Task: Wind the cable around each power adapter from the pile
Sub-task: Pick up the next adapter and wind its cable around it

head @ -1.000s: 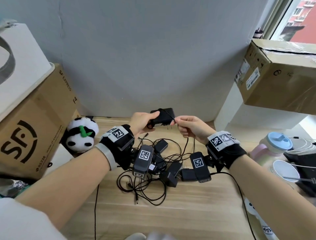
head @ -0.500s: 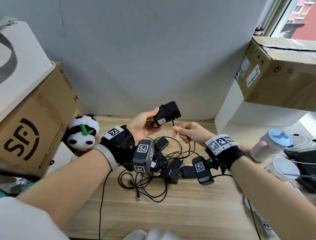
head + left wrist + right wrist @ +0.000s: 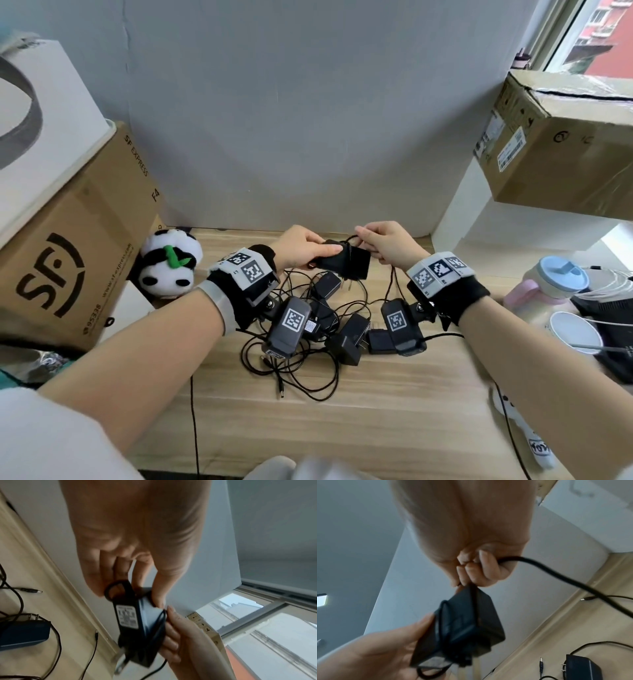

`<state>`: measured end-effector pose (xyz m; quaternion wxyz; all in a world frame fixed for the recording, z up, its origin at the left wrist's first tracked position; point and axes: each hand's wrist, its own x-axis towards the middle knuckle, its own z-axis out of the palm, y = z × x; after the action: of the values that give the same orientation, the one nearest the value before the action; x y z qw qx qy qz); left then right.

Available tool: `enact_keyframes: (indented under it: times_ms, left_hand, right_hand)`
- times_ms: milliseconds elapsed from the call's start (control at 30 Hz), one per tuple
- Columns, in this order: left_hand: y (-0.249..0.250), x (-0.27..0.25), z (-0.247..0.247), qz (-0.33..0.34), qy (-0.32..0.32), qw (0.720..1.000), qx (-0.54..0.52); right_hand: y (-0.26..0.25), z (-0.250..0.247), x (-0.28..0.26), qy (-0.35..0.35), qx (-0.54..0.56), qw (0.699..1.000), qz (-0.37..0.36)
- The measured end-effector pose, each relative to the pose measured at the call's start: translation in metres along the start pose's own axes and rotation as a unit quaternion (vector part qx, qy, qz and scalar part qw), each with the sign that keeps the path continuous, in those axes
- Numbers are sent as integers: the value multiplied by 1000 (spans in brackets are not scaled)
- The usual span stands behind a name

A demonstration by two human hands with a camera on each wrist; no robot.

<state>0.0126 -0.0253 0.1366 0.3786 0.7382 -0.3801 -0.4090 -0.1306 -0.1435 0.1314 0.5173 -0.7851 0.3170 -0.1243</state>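
Note:
A black power adapter (image 3: 344, 263) is held in the air above the pile, with a few turns of its thin black cable round its body. My left hand (image 3: 301, 247) grips its left end between thumb and fingers (image 3: 156, 588); its white label (image 3: 126, 616) faces the left wrist camera. My right hand (image 3: 383, 240) pinches the cable (image 3: 556, 573) at the adapter's top right edge, fingers curled round it (image 3: 477, 569). The loose cable hangs down from that hand toward the pile (image 3: 329, 318) of black adapters and tangled cables on the wooden desk (image 3: 376, 411).
An SF cardboard box (image 3: 68, 246) with a white box on it stands at the left, a panda plush (image 3: 169, 265) beside it. Another cardboard box (image 3: 561, 144) sits on a white shelf at the right. A pink bottle (image 3: 544, 291) and a white cup (image 3: 575, 330) stand at the right edge.
The adapter has turned from tilted up to lying roughly level and lower. My right hand has come up from below it to its top right edge, carrying the cable over the body.

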Motion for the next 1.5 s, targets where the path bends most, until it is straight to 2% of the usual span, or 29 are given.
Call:
enact_keyframes:
  times_ms: [67,133,267,433,633,833,933,1000,1100,1167,1267,1333,1500]
  left_hand:
    - [-4,5,3,2,41,999,-20]
    - [-10,9,3,-28,73,994,-74]
    - [-19,16,-1,-94,89,961,-246]
    - [-25,19,-7,-110,105,928,-340]
    - [-23,18,-4,-99,71,926,-357]
    - [-21,7,-7,-41,-27,939,-341]
    - [-15,-2,-10,-13,-85,960,-268]
    - [-9,-6,-9,11,-101,980,-172]
    - [-6,-4,-4,73,-48,996,33]
    - [-7,-1,0,90,14,993,72]
    - [-14,7,5,76,96,991,50]
    - [-20,12,5,53,128,990,18]
    - [-22,10,5,3,143,981,-131]
  right_hand:
    - [-2,3,-2,5,23,1000,-15]
    - [-3,4,-4,-12,39,999,-17]
    - [0,5,-9,-64,46,997,-20]
    - [8,6,-14,-85,31,996,-18]
    - [17,11,-15,-96,41,995,-10]
    - [28,9,-10,-87,75,993,34]
    - [30,2,-6,-72,97,991,65]
    - [23,-1,-2,-54,88,991,80]
    - [5,-3,3,-33,80,992,87]
    - [-1,-3,6,-24,59,995,73]
    - [1,0,6,-25,78,996,46]
    - [4,3,2,-39,105,993,24]
    - [16,10,-13,-85,102,991,3]
